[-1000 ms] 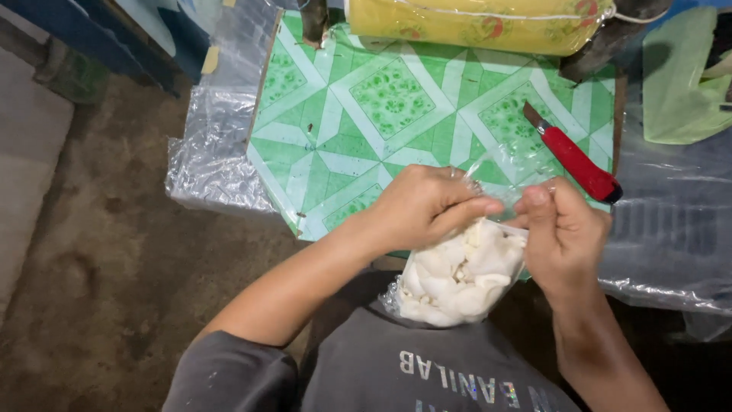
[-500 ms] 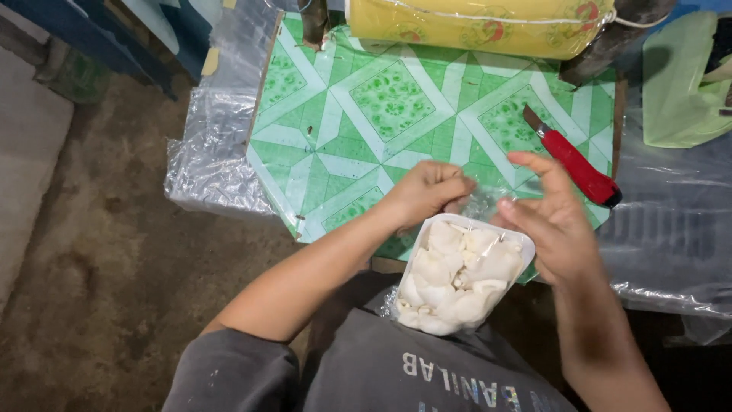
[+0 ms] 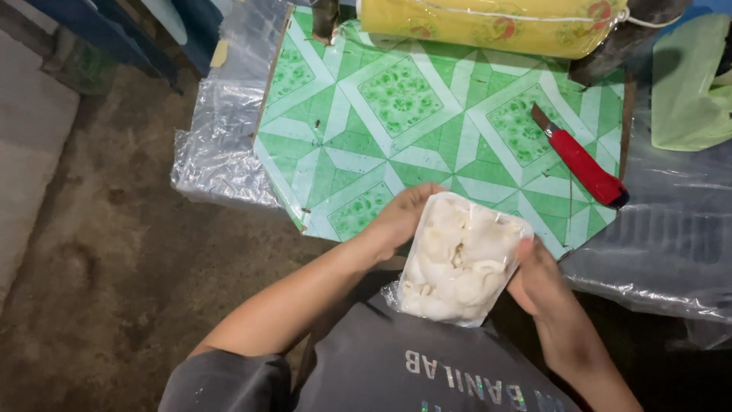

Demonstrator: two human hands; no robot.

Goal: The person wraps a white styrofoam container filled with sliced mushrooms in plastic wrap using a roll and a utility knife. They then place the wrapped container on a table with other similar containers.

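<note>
I hold a clear plastic bag (image 3: 460, 257) packed with white, crinkled chips between both hands, at the near edge of a green and white patterned board (image 3: 427, 122). My left hand (image 3: 402, 217) grips the bag's left upper side. Against the bag's right lower side, my right hand (image 3: 538, 276) cups it, fingers partly hidden behind the bag. The bag lies flat-faced toward me, above my lap.
A red-handled utility knife (image 3: 583, 160) lies on the board's right part. A yellow wrapped roll (image 3: 496, 23) rests across the far edge. Clear plastic sheeting (image 3: 221, 145) hangs at the left and right; a pale green bag (image 3: 690, 91) sits far right. Bare concrete floor is at the left.
The bag was held by its top with both hands pinched together; now it is turned flat and my hands have spread to its two sides.
</note>
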